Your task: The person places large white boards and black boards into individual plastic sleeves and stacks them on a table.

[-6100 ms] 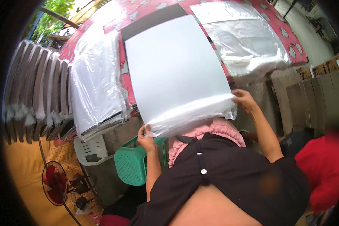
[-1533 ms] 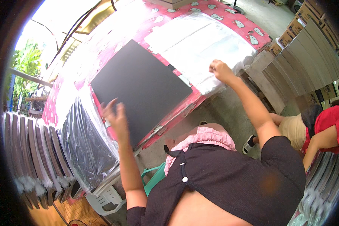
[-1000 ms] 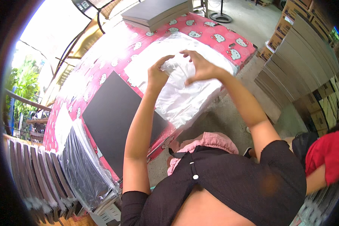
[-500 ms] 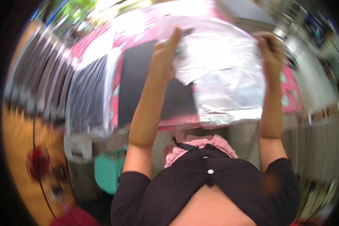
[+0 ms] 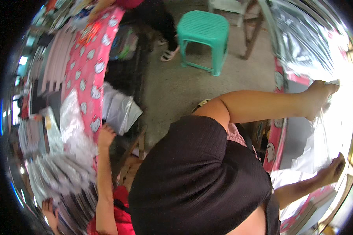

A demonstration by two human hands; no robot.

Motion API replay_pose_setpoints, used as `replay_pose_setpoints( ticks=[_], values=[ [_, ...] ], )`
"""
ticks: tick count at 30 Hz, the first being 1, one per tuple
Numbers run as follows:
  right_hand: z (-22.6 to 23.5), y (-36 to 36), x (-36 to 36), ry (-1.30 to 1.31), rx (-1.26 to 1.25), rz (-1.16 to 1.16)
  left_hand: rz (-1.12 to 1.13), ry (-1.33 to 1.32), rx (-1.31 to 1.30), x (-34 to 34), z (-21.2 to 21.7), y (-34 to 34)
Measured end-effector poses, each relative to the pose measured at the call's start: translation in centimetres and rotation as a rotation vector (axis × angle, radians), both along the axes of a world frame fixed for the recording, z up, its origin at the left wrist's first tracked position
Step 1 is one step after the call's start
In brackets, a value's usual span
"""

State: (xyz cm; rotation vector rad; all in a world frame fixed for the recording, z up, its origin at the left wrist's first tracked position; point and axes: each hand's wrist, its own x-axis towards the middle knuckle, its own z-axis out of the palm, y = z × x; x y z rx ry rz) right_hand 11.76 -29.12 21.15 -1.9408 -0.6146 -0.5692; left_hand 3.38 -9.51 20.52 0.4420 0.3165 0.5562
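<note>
At the right side of the view, my left hand (image 5: pixel 321 98) is closed on a thin white, see-through plastic sheet or bag (image 5: pixel 317 147). Nearer the lower right, my right hand (image 5: pixel 333 169) has its fingers curled at the plastic's other side; glare hides much of the grip. Beneath the plastic lies a dark flat panel (image 5: pixel 293 137) on a table with a pink patterned cover (image 5: pixel 270 150). Farther back on that table, next to my left hand, rests a stack of dark pieces in clear plastic (image 5: pixel 304 37).
A green stool (image 5: pixel 203 29) stands on the concrete floor. On the left, another pink-covered table (image 5: pixel 82 84) carries stacked panels and plastic bags (image 5: pixel 57 170). A person in red (image 5: pixel 121 205) works beside it at lower left; another person's dark-clothed legs (image 5: pixel 161 23) show behind.
My view has swung left, so the table with my hands now sits at the right edge. The plastic stays between my hands. The second table, stool and other people have come into view.
</note>
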Motion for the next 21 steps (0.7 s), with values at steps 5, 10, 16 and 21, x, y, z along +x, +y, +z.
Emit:
replay_pose_setpoints(
  ticks=[5, 10, 16, 21],
  values=[
    [2.1, 7.1, -2.6, 0.077, 0.034, 0.567, 0.235, 0.027, 0.463, -4.2, -0.1, 3.2],
    [-2.1, 12.8, -5.1, 0.487, 0.085, 0.648, 0.161, 0.232, 0.589, -7.7, 0.6, 5.8],
    [-1.2, 13.9, -6.2, 0.409, 0.255, 0.260, 0.013, 0.066, 0.240, -6.5, -0.4, 7.4],
    [-2.0, 4.6, 1.0, 0.347, 0.584, -0.122, 0.134, 0.116, -0.200, -6.9, -6.2, 18.1]
  ],
)
